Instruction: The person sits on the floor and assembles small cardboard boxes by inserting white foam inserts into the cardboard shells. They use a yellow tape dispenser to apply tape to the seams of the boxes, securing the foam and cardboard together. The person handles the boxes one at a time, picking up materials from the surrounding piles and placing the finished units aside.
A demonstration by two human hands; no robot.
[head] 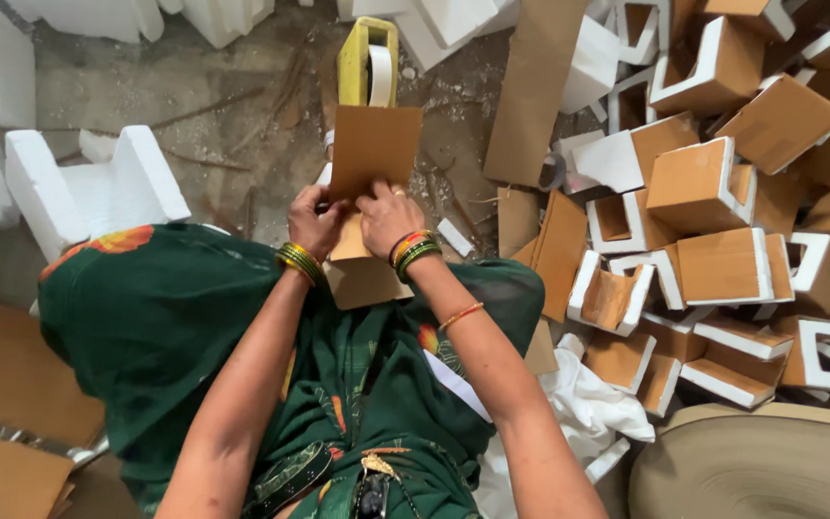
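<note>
Head view: left hand [314,221] and right hand [384,217], side by side, pinching a brown cardboard sheet [374,149] onto a foam block — wrapping apparently mid-step. Just beyond the hands, yellow tape dispenser [369,62]; to their right, wrapped corner blocks [713,269]. Next, likely firm creasing.

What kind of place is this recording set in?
Probably a small packaging workshop, worked on the floor: a heap of cardboard-wrapped foam corner pieces, bare foam blocks, and a yellow tape dispenser.
</note>
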